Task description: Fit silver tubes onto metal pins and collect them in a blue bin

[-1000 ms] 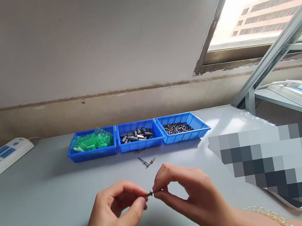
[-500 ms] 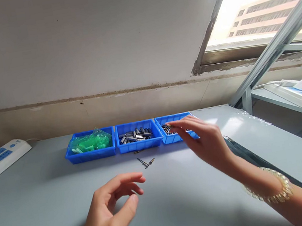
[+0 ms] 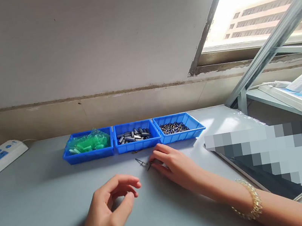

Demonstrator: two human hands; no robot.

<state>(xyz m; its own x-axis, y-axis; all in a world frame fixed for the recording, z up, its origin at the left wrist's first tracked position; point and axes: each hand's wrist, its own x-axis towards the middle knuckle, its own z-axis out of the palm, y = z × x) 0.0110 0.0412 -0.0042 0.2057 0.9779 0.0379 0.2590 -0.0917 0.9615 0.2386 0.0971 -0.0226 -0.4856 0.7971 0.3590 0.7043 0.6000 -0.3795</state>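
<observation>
My left hand point(image 3: 110, 207) hovers over the grey tabletop at the lower left. Its fingers are curved and parted from the thumb, with nothing between them. To its upper right, my right hand point(image 3: 173, 166) is low over the table, fingers and thumb pinched at a small loose group of metal rivets point(image 3: 141, 162). One thin rivet shows at the fingertips; the fingers partly hide the group. Just behind is a blue bin point(image 3: 199, 130) with many more small rivets. Another short metal piece point(image 3: 136, 151) lies against the middle bin.
A middle blue bin point(image 3: 139, 145) contains dark metal cylinders. The left blue bin point(image 3: 89, 156) has green and white pieces in a clear bag. A dark flat device point(image 3: 263, 173), partly pixelated, lies at right. A power strip point(image 3: 5, 155) sits at far left.
My right hand has moved from the right bin down and left to the loose rivets on the table. My left hand has barely shifted. The view has turned slightly.
</observation>
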